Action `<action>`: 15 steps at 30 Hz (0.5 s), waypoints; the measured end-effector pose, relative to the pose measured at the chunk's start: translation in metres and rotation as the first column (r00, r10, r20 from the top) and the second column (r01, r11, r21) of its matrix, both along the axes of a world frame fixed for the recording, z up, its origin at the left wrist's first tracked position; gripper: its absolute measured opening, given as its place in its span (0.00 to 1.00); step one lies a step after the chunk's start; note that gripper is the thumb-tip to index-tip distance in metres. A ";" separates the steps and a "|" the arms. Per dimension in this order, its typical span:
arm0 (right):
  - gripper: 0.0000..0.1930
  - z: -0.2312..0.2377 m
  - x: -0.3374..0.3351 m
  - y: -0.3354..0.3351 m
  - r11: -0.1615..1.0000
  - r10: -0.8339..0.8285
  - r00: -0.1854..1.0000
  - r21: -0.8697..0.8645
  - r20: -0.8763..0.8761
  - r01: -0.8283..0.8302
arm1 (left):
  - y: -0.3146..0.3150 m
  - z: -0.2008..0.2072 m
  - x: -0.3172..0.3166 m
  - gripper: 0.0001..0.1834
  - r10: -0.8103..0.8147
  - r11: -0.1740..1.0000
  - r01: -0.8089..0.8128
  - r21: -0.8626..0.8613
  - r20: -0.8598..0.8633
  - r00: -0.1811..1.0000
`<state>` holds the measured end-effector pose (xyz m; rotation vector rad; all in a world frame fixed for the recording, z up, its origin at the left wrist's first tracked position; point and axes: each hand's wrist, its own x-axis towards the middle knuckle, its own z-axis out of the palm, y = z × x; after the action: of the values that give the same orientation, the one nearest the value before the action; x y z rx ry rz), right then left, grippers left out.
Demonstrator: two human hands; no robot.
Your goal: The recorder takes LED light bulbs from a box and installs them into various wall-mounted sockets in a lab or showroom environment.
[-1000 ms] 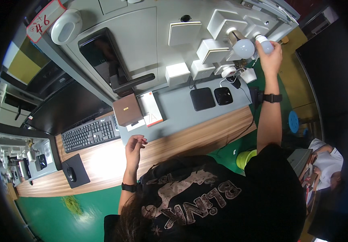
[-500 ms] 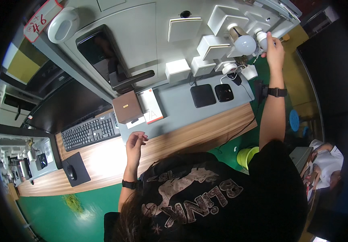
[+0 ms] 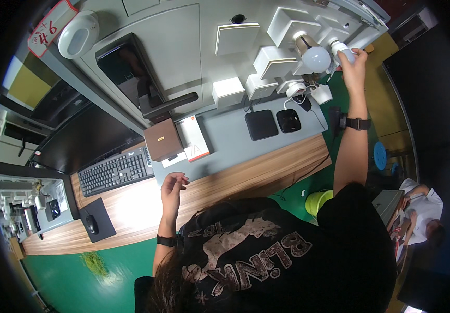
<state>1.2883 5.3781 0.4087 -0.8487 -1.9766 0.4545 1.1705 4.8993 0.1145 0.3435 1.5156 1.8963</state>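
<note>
My right hand [image 3: 354, 68] reaches up to the far right and grips a small white light bulb [image 3: 343, 51], with thumb and fingers on either side of its lower end. The bulb's upper end sits in a white square fixture [image 3: 332, 29] on the panel. Just left of it, a larger round bulb [image 3: 316, 59] hangs in a separate fixture, apart from my hand. My left hand [image 3: 172, 189] hovers near the front edge of the grey board, fingers loosely bent and apart, holding nothing. Closest to it are a brown box [image 3: 165, 141] and a white box [image 3: 192, 136].
White switch boxes [image 3: 228, 92] line the grey panel beside a black door lock [image 3: 131, 73]. Two black square devices [image 3: 262, 124] lie on the board. A keyboard [image 3: 115, 171] and mouse [image 3: 92, 224] are at left. A green bin [image 3: 316, 203] stands below; another person [image 3: 423, 211] is at far right.
The fingers of my right hand have shifted their hold, now lower around the small bulb, so more of it shows. My left hand stays almost where it was.
</note>
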 end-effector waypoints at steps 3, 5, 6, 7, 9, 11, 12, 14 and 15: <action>0.29 0.000 0.000 -0.004 0.999 -0.009 1.000 0.035 0.015 0.008 | 0.001 0.001 0.000 0.06 0.004 1.000 -0.004 -0.001 0.003 1.000; 0.28 0.001 0.002 -0.007 0.998 -0.011 0.999 0.059 0.041 0.009 | 0.002 0.003 0.000 0.06 0.006 1.000 -0.006 -0.009 0.022 1.000; 0.27 0.002 0.003 -0.008 0.996 -0.009 0.998 0.086 0.054 0.004 | 0.003 0.002 0.000 0.06 0.006 1.000 -0.006 -0.009 0.024 1.000; 0.26 0.002 0.003 -0.009 0.994 -0.005 0.998 0.111 0.068 -0.003 | 0.003 0.001 0.000 0.06 0.005 1.000 -0.005 -0.008 0.018 1.000; 0.25 0.003 0.003 -0.008 0.999 0.032 0.999 0.015 0.042 -0.032 | 0.003 0.000 0.001 0.06 0.006 1.000 -0.006 -0.007 0.013 1.000; 0.25 0.003 0.005 0.000 0.995 0.059 0.998 -0.079 0.010 -0.058 | 0.004 0.000 0.000 0.06 0.001 1.000 -0.001 -0.003 0.019 1.000; 0.26 0.001 0.007 0.011 0.979 0.126 0.992 -0.161 -0.018 -0.127 | 0.005 0.000 0.000 0.06 -0.001 1.000 0.001 -0.002 0.019 1.000; 0.28 0.000 0.007 0.014 0.950 0.191 0.980 -0.241 -0.051 -0.197 | 0.005 0.000 0.000 0.06 -0.018 1.000 0.018 -0.002 0.001 1.000; 0.29 0.000 0.008 0.014 0.930 0.188 0.979 -0.307 -0.081 -0.203 | 0.005 0.000 0.000 0.06 -0.019 1.000 0.019 -0.002 0.001 1.000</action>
<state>1.2959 5.3918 0.4088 -0.8261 -1.9797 0.9186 1.1706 4.9042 0.1147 0.3550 1.5087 1.8801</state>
